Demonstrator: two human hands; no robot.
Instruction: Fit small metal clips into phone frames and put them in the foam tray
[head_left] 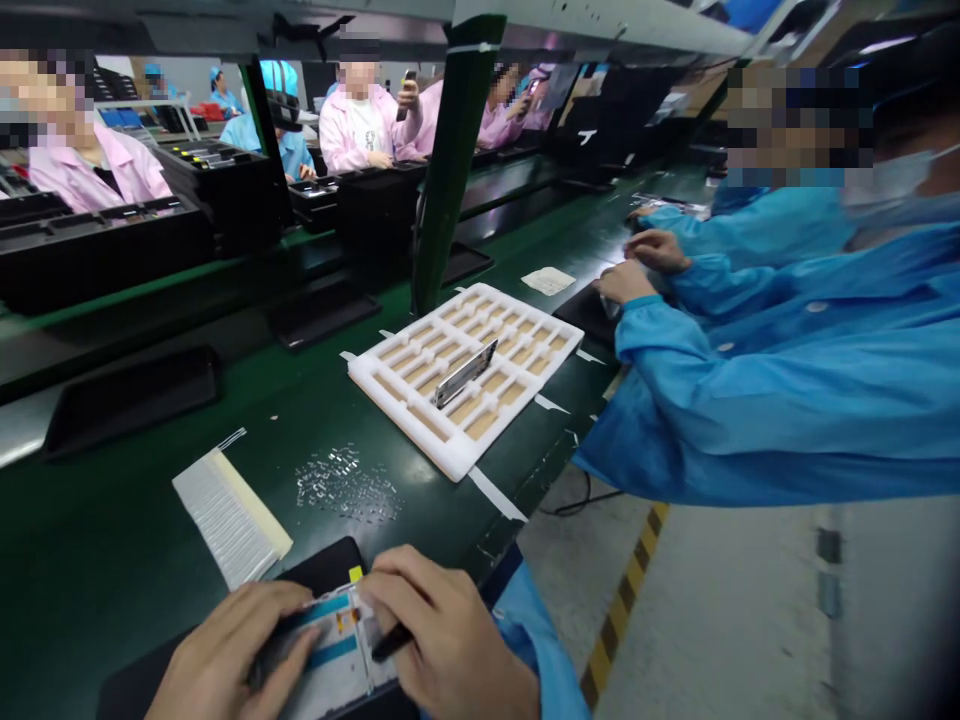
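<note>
At the bottom of the head view, an opened phone housing (341, 668) with blue strips and orange flex parts lies over a black mat (330, 562). My left hand (232, 650) grips its left side, thumb bent over the near part. My right hand (442, 635) is closed at the housing's right end, around a thin black tool (391, 642) whose exact kind I cannot make out. A yellow tab (355, 574) sticks up beside the right fingertips. Many small clear pieces (345, 480) lie scattered on the green bench (420, 520) beyond my hands.
A white slotted foam tray (457, 465) is taped to the bench, one phone part (465, 374) standing in it. A ribbed white sheet (232, 520) lies left. Black trays (131, 400) line the far side. A co-worker's blue sleeve (675, 400) reaches in from the right.
</note>
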